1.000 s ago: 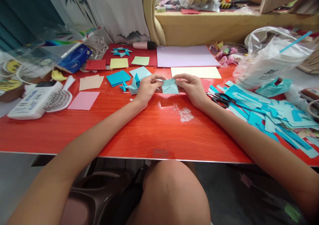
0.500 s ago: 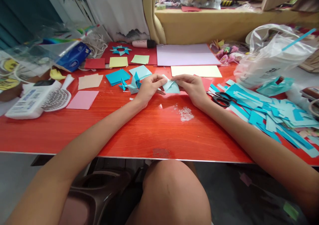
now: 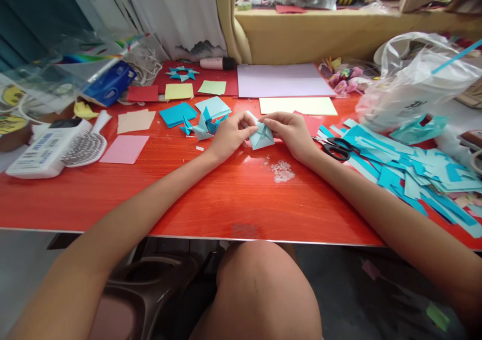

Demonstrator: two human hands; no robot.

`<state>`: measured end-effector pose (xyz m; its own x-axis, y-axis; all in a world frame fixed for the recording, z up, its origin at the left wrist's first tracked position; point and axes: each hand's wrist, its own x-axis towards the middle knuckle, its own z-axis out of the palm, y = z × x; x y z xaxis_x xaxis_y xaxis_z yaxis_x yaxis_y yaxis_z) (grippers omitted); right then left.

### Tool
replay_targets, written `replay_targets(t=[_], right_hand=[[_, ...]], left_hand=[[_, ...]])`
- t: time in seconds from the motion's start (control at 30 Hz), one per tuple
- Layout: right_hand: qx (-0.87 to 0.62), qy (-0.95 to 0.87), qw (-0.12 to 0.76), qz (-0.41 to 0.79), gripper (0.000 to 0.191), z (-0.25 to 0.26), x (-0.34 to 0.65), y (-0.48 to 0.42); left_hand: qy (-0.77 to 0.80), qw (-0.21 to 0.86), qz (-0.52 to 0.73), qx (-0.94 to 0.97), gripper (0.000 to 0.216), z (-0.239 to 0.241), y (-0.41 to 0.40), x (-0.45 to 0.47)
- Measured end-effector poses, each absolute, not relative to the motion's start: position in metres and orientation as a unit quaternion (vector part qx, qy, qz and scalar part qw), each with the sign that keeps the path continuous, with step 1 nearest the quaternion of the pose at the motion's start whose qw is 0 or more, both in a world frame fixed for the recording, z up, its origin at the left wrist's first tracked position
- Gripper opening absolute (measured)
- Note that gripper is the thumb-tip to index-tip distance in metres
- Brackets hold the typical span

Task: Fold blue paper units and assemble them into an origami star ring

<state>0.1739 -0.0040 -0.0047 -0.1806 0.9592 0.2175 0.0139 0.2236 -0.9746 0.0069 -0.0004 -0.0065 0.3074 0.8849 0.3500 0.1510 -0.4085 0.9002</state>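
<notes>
Between my two hands is a small light-blue folded paper (image 3: pixel 262 138) with crossing creases, held just above the red table (image 3: pixel 211 199). My left hand (image 3: pixel 235 131) pinches its left edge with thumb and fingers. On the opposite side, my right hand (image 3: pixel 289 130) grips the upper right edge, its fingertips partly covering the paper. Beside my left hand lie folded blue paper pieces (image 3: pixel 204 125), a stack of blue squares (image 3: pixel 177 114) and a light-blue stack (image 3: pixel 213 107). Black-handled scissors (image 3: pixel 336 148) rest close to my right wrist.
Blue paper strips (image 3: pixel 417 164) are heaped at the right, below a plastic bag with a cup (image 3: pixel 410 91). At the left are a hairbrush (image 3: pixel 86 149), a white box (image 3: pixel 47 151) and pink squares (image 3: pixel 125 149). A lilac sheet (image 3: pixel 284 80) lies at the back.
The light-blue paper has turned between my fingers, and its creased face now shows more, with a corner pointing toward me. Both hands stay nearly in place.
</notes>
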Motion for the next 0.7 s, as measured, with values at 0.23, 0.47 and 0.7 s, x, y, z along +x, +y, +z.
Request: replay_targets(t=[0.23, 0.47, 0.7], right_hand=[[-0.408, -0.616, 0.487, 0.465, 0.009, -0.0055, 0.1746, -0.0031], [-0.41, -0.635, 0.472, 0.453, 0.01, -0.0061, 0.1761, -0.0038], [-0.41, -0.622, 0.471, 0.472, 0.012, -0.0063, 0.1758, -0.0021]], left_hand=[[0.381, 0.355, 0.437, 0.733, 0.004, -0.0066, -0.0016, 0.0066], [0.385, 0.329, 0.422, 0.752, 0.004, -0.0021, -0.0055, 0.0085], [0.379, 0.341, 0.43, 0.745, 0.002, -0.005, -0.0021, 0.0071]])
